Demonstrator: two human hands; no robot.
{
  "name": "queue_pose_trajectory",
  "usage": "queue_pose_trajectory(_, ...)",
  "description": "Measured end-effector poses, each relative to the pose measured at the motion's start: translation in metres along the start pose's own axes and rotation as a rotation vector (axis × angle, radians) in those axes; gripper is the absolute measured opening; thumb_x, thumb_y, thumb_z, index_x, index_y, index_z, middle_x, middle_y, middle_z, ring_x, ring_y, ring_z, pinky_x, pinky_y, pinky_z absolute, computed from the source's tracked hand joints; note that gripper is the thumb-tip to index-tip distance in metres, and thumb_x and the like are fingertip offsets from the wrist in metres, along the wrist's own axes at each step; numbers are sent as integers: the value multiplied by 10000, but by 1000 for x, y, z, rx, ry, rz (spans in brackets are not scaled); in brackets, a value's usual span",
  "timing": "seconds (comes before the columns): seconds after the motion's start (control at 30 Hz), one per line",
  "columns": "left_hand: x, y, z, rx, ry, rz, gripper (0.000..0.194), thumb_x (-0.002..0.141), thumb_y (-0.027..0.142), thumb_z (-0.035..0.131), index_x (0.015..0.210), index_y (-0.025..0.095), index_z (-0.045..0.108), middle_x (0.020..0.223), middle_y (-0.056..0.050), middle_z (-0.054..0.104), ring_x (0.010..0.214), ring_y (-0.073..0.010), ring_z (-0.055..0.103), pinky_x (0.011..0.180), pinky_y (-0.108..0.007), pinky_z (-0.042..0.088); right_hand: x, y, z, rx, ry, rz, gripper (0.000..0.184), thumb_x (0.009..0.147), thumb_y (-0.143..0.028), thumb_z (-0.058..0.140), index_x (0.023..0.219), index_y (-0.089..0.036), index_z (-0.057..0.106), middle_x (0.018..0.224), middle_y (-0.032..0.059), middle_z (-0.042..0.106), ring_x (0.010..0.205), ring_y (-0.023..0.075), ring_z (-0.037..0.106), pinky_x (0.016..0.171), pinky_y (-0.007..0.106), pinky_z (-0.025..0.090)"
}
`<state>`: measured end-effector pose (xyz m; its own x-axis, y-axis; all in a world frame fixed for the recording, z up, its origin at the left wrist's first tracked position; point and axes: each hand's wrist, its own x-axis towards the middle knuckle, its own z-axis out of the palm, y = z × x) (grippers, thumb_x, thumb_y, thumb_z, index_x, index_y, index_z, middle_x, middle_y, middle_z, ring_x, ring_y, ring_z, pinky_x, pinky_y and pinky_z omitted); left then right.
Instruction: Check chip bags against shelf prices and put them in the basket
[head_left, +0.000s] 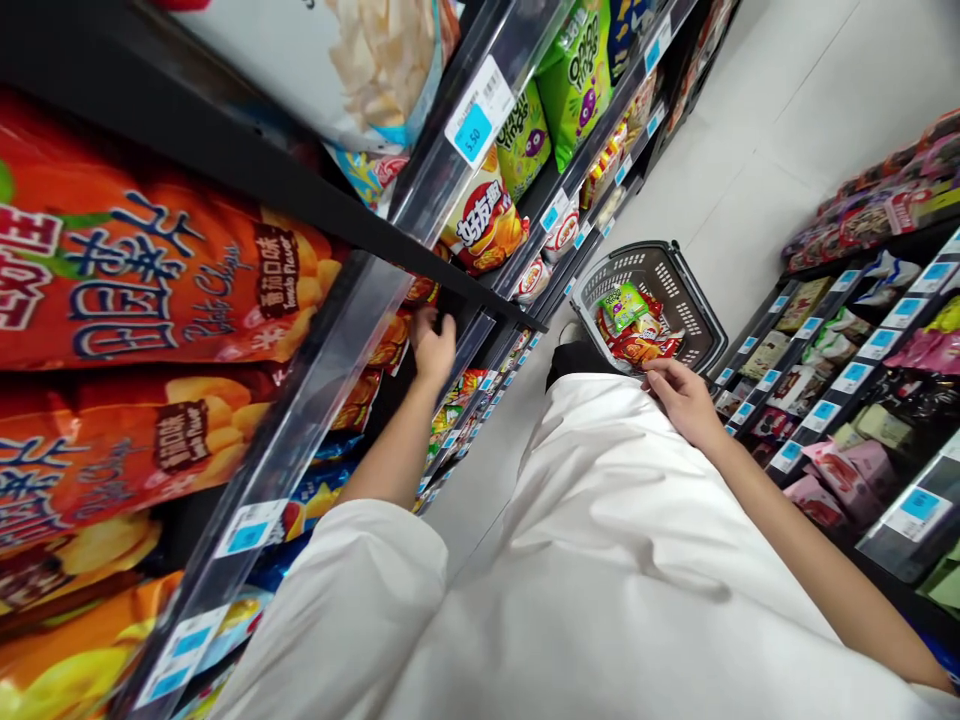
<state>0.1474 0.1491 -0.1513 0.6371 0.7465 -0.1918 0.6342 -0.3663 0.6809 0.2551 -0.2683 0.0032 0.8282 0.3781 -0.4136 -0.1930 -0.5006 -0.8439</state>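
Note:
My left hand (433,345) reaches into a snack shelf on the left, its fingers curled around an orange snack bag (393,343) behind the clear shelf rail. My right hand (681,398) rests at my hip with fingers closed, right beside the rim of a grey shopping basket (664,270); whether it grips the basket handle is hidden. The basket holds a green packet (624,303) and a red snack bag (637,346).
Shelves of orange chip bags (135,270) and green bags (574,75) run along the left with blue price tags (474,132). A second shelf rack (862,370) with pink and dark packets stands on the right. A white tiled floor (765,130) forms the aisle between.

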Motion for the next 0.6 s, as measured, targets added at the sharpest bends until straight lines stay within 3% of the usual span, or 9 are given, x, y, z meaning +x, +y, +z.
queue_pose_trajectory(0.03,-12,1,6,58,-53,19,557,893,369,629,1352,75,517,1418,-243,488,1390,-354,385,1212,-512,256,-5,2,-1,0,2,11,384,875,-560,623,1025,-208,659,757,26,683,676,212,593,664,349,467)
queue_pose_trajectory(0.07,-23,1,10,208,-157,68,673,884,414,643,1425,56,465,1491,-266,415,1434,-389,320,1216,-525,235,-11,5,-3,0,4,30,396,878,-575,620,1027,-210,658,755,28,684,683,218,602,671,355,474)
queue_pose_trajectory(0.13,-37,-2,14,428,-254,170,790,893,428,619,1516,17,360,1576,-292,282,1480,-427,219,1227,-540,186,-28,15,-8,-8,6,81,419,885,-609,612,1029,-218,655,753,31,685,688,232,614,675,368,486)
queue_pose_trajectory(0.27,-34,-14,8,594,-274,317,705,960,423,473,1521,7,376,1542,-292,329,1442,-442,275,1202,-550,230,-69,52,-16,-47,8,189,438,916,-645,574,1032,-232,664,749,36,670,681,242,614,649,374,493)
queue_pose_trajectory(0.37,-21,-26,8,617,-246,356,682,972,451,413,1494,11,421,1506,-290,384,1434,-432,308,1195,-551,249,-82,93,-18,-50,8,284,472,918,-657,560,1040,-213,664,754,42,657,686,228,607,652,359,497)
queue_pose_trajectory(0.47,-13,-38,14,623,-200,379,704,952,499,409,1469,23,459,1502,-274,405,1461,-399,301,1203,-531,265,-64,138,-14,-16,-2,366,488,900,-658,568,1031,-197,661,734,38,646,668,212,600,643,343,489)
queue_pose_trajectory(0.6,-10,-49,17,594,-134,359,829,870,607,432,1475,41,467,1510,-241,421,1454,-395,325,1200,-562,278,7,201,2,33,42,439,414,797,-605,667,881,-199,662,654,14,618,618,202,574,630,340,465)
